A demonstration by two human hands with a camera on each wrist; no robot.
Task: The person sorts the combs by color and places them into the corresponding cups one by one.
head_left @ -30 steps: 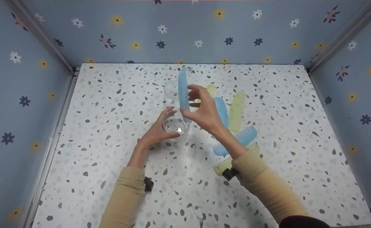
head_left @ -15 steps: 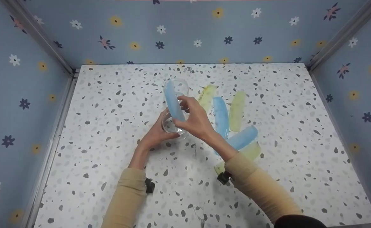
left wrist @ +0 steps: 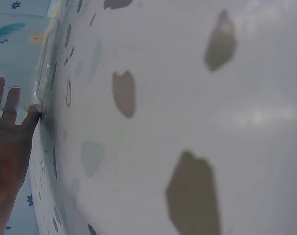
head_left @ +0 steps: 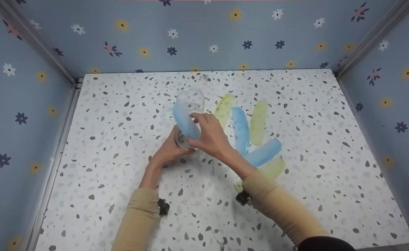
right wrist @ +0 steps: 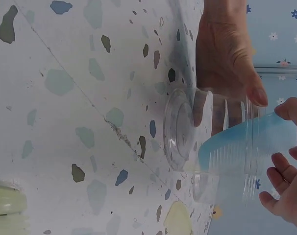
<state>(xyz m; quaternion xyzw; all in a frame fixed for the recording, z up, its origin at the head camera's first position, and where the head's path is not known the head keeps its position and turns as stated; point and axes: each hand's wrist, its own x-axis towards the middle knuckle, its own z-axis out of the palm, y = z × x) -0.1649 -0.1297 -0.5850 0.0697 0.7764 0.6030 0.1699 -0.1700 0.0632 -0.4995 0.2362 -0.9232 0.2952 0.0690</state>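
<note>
In the head view my left hand (head_left: 169, 150) grips a clear cup (head_left: 180, 140) low over the table. My right hand (head_left: 211, 137) pinches a blue comb (head_left: 184, 120) by thumb and fingers, tilted above the cup's mouth. The right wrist view has the comb (right wrist: 227, 142) with its teeth showing, one end seen through the wall of the clear cup (right wrist: 180, 129); the left hand (right wrist: 224, 54) wraps the cup's side and the right hand (right wrist: 290, 186) is at the comb's other end. In the left wrist view, left fingers lie against the clear cup (left wrist: 21, 54).
A second clear container (head_left: 190, 96) stands just behind the cup. Right of the hands lie two blue combs (head_left: 241, 129) and several pale green pieces (head_left: 259, 122), some overlapping beneath the right forearm. Patterned walls (head_left: 204, 35) border the table's back and sides.
My right hand has carried the blue comb left and toward me, turning it from near upright to a slant over the cup. The left hand keeps its grip on the cup.
</note>
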